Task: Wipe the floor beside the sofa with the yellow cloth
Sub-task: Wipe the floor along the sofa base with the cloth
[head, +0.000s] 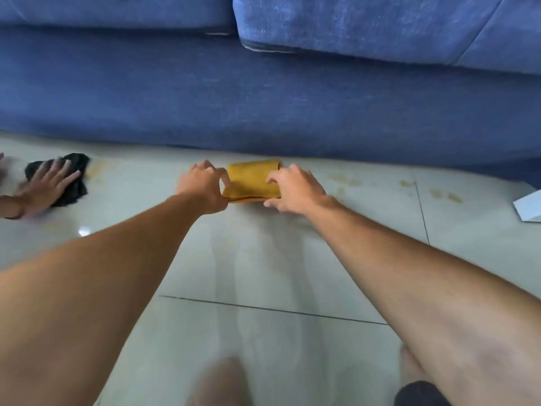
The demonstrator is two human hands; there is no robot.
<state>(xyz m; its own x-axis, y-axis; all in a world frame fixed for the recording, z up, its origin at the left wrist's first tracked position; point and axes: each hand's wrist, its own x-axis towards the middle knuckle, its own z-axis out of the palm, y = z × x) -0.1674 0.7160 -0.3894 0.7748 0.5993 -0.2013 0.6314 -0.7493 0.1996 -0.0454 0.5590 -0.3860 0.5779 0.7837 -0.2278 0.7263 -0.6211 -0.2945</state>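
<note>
Black cloth [71, 180], white paper [530, 207].

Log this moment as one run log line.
step: wiping | left hand: on yellow cloth | right hand: on yellow cloth | cloth: folded, on floor by sofa

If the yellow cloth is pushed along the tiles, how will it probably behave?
The folded yellow cloth looks soft, so it would likely bunch or unfold unless pressed flat. The glossy floor suggests it should slide easily. It appears light.
</note>
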